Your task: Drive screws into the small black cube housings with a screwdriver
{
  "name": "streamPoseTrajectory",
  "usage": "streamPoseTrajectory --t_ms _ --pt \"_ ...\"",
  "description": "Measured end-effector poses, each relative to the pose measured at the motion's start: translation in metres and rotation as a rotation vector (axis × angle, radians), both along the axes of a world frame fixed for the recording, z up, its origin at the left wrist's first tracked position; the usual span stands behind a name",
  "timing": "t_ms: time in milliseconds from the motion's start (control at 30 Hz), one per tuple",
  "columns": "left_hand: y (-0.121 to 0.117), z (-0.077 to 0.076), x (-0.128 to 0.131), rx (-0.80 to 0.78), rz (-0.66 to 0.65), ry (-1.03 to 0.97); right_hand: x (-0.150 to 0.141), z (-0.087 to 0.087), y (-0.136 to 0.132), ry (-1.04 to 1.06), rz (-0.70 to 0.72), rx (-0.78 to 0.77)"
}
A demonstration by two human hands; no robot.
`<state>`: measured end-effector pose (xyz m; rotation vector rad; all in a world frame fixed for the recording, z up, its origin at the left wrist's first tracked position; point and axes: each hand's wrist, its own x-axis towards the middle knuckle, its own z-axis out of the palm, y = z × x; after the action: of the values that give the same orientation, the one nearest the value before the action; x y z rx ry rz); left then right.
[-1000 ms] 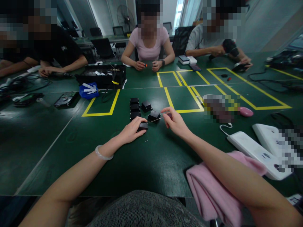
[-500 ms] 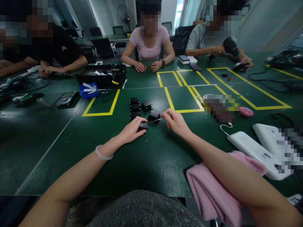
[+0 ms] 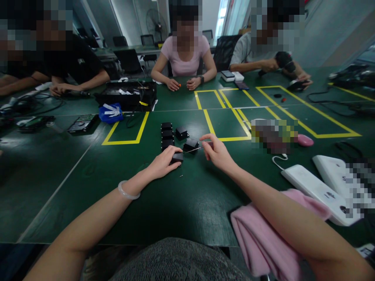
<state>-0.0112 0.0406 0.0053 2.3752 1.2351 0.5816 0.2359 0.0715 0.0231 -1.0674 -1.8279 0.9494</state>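
My left hand [image 3: 165, 160] is closed around a small black box [image 3: 177, 157], pressing it against the green table. In my right hand [image 3: 216, 151] is a thin screwdriver [image 3: 193, 149]; its metal shaft points left and its tip meets the box's right side. Fingers hide most of the handle. Behind my left hand stands a column of similar black boxes [image 3: 166, 134]. Two more lie to the right of it: one black box [image 3: 181, 132] farther back, another black box [image 3: 191, 144] just behind the shaft. A tiny screw [image 3: 181, 175] lies in front of the held box.
A pink cloth [image 3: 258, 234] and a white power strip [image 3: 319, 193] lie right, with a pink mouse [image 3: 305, 140] beyond. A black open case [image 3: 125, 93] and blue packet [image 3: 110, 113] stand back left. Several people sit around the table; one holds a power drill [image 3: 284, 61].
My right index finger has lifted and straightened a little along the screwdriver. My left hand and the black box stay in place. The view has tilted very slightly.
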Motion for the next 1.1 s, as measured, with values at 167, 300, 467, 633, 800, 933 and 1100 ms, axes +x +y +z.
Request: streamPoseTrajectory --t_ms 167,300,467,633,800,933,1100 --pt "0.0006 0.0001 0.0008 0.009 -0.004 -0.006 0.0001 -0.0006 -0.0003 0.008 0.014 0.013" --pt "-0.0003 0.0010 0.0012 0.009 -0.005 -0.007 0.0010 -0.0018 0.0000 -0.025 -0.004 -0.006" --pt "-0.0013 0.0018 0.0013 0.006 -0.001 0.000 -0.0004 -0.0013 -0.0010 0.029 0.014 0.017" --pt "-0.0009 0.0020 0.0014 0.001 0.001 -0.001 0.0005 -0.0012 -0.0008 -0.031 -0.012 -0.006" --pt "-0.0010 0.0026 0.0014 -0.011 0.002 0.002 -0.0001 -0.0019 -0.0009 0.011 0.006 -0.003" --pt "-0.0010 0.0024 0.0014 -0.008 0.005 -0.005 0.0000 -0.0008 -0.0012 0.010 0.015 0.010" --pt "-0.0007 0.0011 0.0015 -0.004 0.003 -0.004 0.0006 -0.0004 -0.0010 -0.047 -0.017 -0.011"
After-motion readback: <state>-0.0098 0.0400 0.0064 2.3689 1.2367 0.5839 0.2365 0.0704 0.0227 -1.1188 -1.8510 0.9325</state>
